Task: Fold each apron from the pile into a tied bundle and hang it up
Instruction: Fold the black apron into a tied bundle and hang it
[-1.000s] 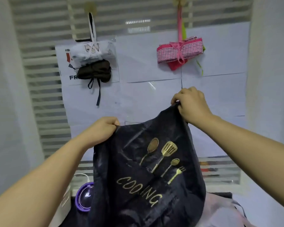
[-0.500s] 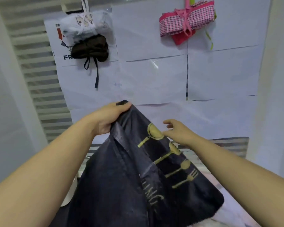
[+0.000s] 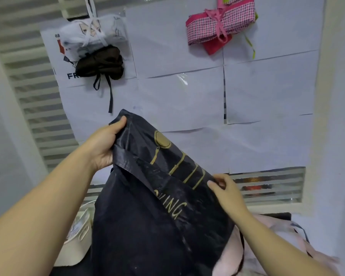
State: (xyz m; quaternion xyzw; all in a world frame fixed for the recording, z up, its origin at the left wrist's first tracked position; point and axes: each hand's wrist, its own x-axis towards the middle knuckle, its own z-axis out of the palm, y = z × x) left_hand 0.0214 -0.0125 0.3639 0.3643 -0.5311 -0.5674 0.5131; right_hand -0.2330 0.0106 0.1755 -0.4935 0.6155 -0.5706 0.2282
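On the head view I saw the left hand (image 3: 103, 149) curled round the top corner of the black apron (image 3: 147, 226), thumb lying over the front of the cloth, holding that corner up in front of the papered wall (image 3: 267, 92). The right hand (image 3: 226, 194) sat lower and to the right, pinching the apron's edge between thumb and fingers just beside the gold utensil print (image 3: 162, 140); the letters "VING" showed below that print. The apron hung slack between the two hands and draped down over the pile, where a pale pink apron (image 3: 227, 261) lay at the lower right. A cream cloth item (image 3: 74, 246) lay at the lower left, partly hidden. On the wall above hung three tied bundles: a white bundle (image 3: 94, 33) with a dark brown bundle (image 3: 103, 63) touching just beneath it on the left, and a pink checked bundle (image 3: 221, 24) well apart on the right. Slatted blinds (image 3: 28, 80) ran behind the paper
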